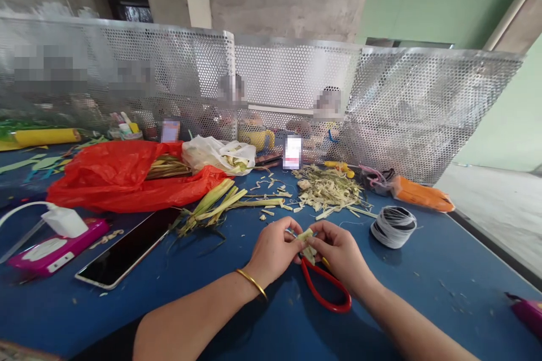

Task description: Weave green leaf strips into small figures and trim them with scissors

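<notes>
From my distant seat I look down through the head camera, and I take the heap of shreds (332,189) as my landmark. The piece of pale leaf (308,240) is on the near side of this heap, slightly to the left, above the tabletop (266,330). The left hand (273,248) and the right hand (336,245) both have narrow fingers, pinched on this piece from two sides. I judge that this double pinch is for control, because such a small, soft thing could bend or turn in only one hand.

Just under the hands, also nearer than the heap, is a red handle (339,309). It looks like scissors, but the hands hide the rest, and I cannot tell if some finger supports it. Such a position probably makes the tool quick to reach.

To the left of the heap, the bundle of stalks (215,203) lies loose, near the red bag (114,172), perhaps so single stalks are easy to pick. To the right and nearer than the heap, the spool of white thread (392,234) rests by itself, I suppose so that the thread does not tangle with the shreds.
</notes>
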`<state>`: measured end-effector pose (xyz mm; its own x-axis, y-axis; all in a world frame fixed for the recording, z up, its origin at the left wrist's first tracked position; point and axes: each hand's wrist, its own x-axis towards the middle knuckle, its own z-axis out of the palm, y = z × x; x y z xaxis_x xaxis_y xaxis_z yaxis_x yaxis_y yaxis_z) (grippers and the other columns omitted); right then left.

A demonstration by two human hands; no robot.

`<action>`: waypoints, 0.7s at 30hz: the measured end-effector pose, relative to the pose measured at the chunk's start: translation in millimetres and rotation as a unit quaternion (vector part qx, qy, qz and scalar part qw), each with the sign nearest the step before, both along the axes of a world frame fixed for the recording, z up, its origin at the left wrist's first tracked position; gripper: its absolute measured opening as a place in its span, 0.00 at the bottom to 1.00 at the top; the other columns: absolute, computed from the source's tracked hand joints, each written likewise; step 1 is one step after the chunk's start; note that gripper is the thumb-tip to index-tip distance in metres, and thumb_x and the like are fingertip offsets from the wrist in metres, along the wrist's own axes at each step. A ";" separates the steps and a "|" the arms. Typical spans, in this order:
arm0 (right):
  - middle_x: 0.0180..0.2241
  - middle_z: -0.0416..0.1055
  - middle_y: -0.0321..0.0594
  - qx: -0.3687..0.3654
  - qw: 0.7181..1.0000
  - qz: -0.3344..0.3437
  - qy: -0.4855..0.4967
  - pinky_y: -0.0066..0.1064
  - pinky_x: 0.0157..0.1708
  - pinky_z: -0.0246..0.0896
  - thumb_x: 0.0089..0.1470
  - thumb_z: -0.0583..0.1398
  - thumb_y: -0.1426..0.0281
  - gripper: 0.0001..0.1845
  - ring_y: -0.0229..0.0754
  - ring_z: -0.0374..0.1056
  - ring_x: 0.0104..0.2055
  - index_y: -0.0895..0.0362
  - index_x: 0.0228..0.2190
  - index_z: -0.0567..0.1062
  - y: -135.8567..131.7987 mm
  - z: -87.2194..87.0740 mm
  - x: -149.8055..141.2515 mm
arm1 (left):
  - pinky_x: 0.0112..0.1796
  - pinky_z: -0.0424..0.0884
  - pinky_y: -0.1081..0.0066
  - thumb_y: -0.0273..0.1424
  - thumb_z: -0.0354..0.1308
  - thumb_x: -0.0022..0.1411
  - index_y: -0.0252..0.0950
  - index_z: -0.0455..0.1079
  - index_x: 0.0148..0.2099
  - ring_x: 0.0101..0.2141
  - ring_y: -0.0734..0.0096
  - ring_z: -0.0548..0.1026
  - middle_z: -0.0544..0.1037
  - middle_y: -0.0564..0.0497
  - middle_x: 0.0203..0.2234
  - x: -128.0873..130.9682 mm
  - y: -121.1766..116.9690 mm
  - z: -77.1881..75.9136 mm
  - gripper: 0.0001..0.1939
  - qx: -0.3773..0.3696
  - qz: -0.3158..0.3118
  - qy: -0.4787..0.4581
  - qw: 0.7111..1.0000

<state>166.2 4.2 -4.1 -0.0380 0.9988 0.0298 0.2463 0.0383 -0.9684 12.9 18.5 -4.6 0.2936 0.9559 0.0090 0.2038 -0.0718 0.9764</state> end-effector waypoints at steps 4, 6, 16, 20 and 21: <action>0.16 0.64 0.28 -0.017 0.998 -0.009 0.056 0.25 0.19 0.56 0.42 0.62 0.65 0.08 0.33 0.61 0.18 0.57 0.25 0.71 -1.4 1.8 -3.6 | 0.22 0.68 0.75 0.30 0.59 0.54 0.37 0.65 0.33 0.20 0.69 0.76 0.78 0.53 0.21 0.3 0.3 -0.1 0.06 -0.002 -0.009 0.001 1.000; 0.16 0.63 0.27 -0.018 0.998 -0.010 0.062 0.24 0.18 0.55 0.42 0.61 0.67 0.07 0.32 0.60 0.18 0.56 0.24 0.70 -2.0 0.3 -4.5 | 0.22 0.68 0.76 0.28 0.59 0.54 0.37 0.64 0.33 0.19 0.70 0.75 0.77 0.53 0.20 1.0 0.3 0.9 0.05 -0.011 -0.011 -0.005 1.000; 0.15 0.63 0.27 0.003 0.999 -0.028 -0.026 0.23 0.17 0.53 0.46 0.57 0.69 0.06 0.32 0.59 0.16 0.55 0.22 0.65 -3.1 -2.3 -3.0 | 0.22 0.67 0.76 0.29 0.62 0.52 0.35 0.64 0.33 0.19 0.73 0.74 0.76 0.54 0.19 1.7 0.0 1.7 0.08 -0.056 -0.039 -0.046 0.997; 0.16 0.64 0.28 0.002 0.999 -0.032 -0.027 0.24 0.17 0.55 0.47 0.58 0.68 0.07 0.33 0.61 0.17 0.55 0.22 0.65 -2.9 -2.7 -3.7 | 0.23 0.68 0.76 0.29 0.61 0.53 0.35 0.64 0.32 0.19 0.73 0.74 0.76 0.54 0.19 0.9 0.4 0.3 0.07 -0.024 -0.042 -0.022 0.999; 0.16 0.64 0.28 -0.002 0.999 -0.036 -0.022 0.25 0.18 0.56 0.47 0.58 0.67 0.07 0.33 0.61 0.17 0.55 0.22 0.66 -2.7 -2.7 -3.9 | 0.23 0.68 0.76 0.29 0.61 0.53 0.35 0.64 0.32 0.19 0.73 0.74 0.76 0.53 0.19 0.7 0.8 0.0 0.07 -0.019 -0.042 -0.019 0.999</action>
<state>162.3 1.4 -6.8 0.0334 0.9991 0.0253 0.2899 0.0146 -0.9569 13.6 19.3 -4.6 0.3725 0.9279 -0.0138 0.1619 -0.0503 0.9855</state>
